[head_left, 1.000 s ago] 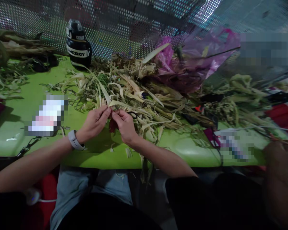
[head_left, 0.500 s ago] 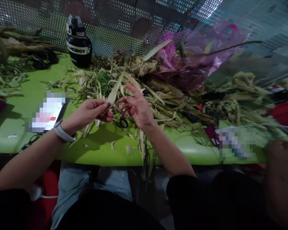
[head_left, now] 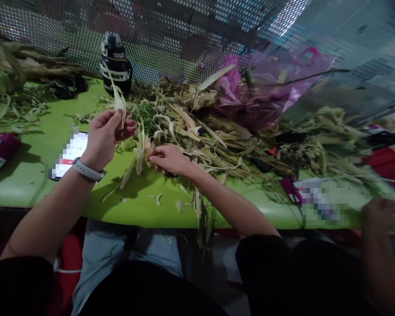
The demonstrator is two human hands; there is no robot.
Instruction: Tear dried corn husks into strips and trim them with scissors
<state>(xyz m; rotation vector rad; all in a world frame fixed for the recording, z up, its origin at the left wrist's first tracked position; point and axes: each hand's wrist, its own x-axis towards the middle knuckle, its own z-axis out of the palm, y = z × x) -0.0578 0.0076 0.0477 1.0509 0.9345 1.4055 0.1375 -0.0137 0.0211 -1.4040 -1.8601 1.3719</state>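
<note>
Nearest, below both grips, are jean-clad knees (head_left: pixel 98 259) at the edge of the green table (head_left: pixel 118 210). Small pale scraps (head_left: pixel 158 200) lie just in front of the right grip (head_left: pixel 169 159), and a dry tuft (head_left: pixel 199 208) hangs over the edge to its right. That grip is low, fingers bent together, tips at a tan piece (head_left: pixel 148 148); whether it has hold of it, I cannot tell. The left grip (head_left: pixel 102 131) is raised, thumb and finger pinched on a pale leaf strip (head_left: pixel 119 102), the other fingers loosely spread. Behind the left wrist, partly covered by it, lies a lit phone (head_left: pixel 74 147); further left is a purple box (head_left: pixel 3 151). Loose strips (head_left: pixel 140 151) crowd the space between the two grips. Well to the right are a purple packet (head_left: pixel 290 189) and another person's hand (head_left: pixel 380 215).

Just beyond the right grip a tangled heap of dry leaves (head_left: pixel 187 116) blocks the way, with a green bundle (head_left: pixel 145 115) in it. Past the left grip stands a dark bottle (head_left: pixel 116 78), the strip's upper end crossing it in view. Far right of both grips, a pink plastic bag (head_left: pixel 256 96) sits behind the heap, before a perforated panel (head_left: pixel 164 41).
</note>
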